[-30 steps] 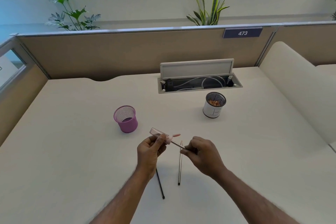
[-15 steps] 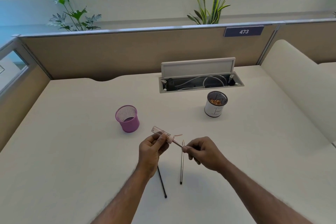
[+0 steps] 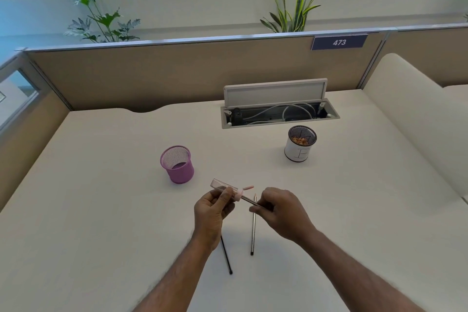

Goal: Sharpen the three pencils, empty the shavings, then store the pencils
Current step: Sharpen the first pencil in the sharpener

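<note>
- Across the pale desk (image 3: 101, 210), boxed in by a tan partition (image 3: 177, 73) bearing a plate marked 473 (image 3: 339, 42), a person works with both forearms reaching in from the near edge.
- At the back of the desk, a cable hatch (image 3: 278, 115) stands with its lid raised and grey cords showing inside.
- Just in front of the hatch, a white cup (image 3: 298, 153) holds brownish shavings.
- Well to its left, a purple mesh cup (image 3: 178, 167) sits upright.
- Near the centre, the left hand (image 3: 211, 213) curls its fingers and thumb round a clear tube sharpener (image 3: 224, 186) with a pink collar, tilted up to the left.
- Opposite it, the right hand (image 3: 281, 213) pinches a dark pencil (image 3: 249, 202) whose tip sits in the sharpener's collar.
- A small pink piece (image 3: 248, 187) juts out beside the collar; it may be a cap or a shaving, the view being too soft to tell.
- Below the hands, a silver pencil (image 3: 252, 233) lies flat on the desk, point away from the person.
- Just left of it, a black pencil (image 3: 226, 254) lies partly hidden under the left wrist.
</note>
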`<state>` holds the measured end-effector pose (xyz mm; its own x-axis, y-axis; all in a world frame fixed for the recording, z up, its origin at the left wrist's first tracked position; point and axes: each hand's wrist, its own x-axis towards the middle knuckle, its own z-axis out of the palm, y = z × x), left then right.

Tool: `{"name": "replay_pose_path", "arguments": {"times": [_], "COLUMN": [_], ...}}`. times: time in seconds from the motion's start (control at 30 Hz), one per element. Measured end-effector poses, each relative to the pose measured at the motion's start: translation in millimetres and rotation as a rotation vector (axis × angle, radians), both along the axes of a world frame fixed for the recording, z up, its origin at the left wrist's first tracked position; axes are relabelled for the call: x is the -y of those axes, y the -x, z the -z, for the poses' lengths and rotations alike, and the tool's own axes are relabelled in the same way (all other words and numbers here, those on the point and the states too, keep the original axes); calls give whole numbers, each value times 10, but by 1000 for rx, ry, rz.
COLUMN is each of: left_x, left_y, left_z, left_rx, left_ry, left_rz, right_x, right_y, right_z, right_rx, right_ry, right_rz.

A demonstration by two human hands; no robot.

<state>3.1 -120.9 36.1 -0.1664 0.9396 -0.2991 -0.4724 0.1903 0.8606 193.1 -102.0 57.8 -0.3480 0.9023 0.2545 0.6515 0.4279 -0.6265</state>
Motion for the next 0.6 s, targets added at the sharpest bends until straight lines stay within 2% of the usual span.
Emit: {"name": "replay_pose_path", "arguments": {"times": [0.17, 0.33, 0.5, 0.6], "left_x": [-2, -6, 2, 13], "left_y": [31, 50, 68, 80], "left_z": [10, -8, -4, -5], "left_rx": [9, 56, 90, 80], "left_ry": [-7, -41, -49, -57], "left_rz": [38, 81, 115, 127], "right_x": [-6, -6, -57, -61], "right_y": [-5, -13, -65, -69], "right_z": [-33, -108, -148, -141], "right_rx": [-78, -274, -428, -449], "right_ry": [123, 469, 727, 815], "right_rz": [-2, -59, -118, -122]}}
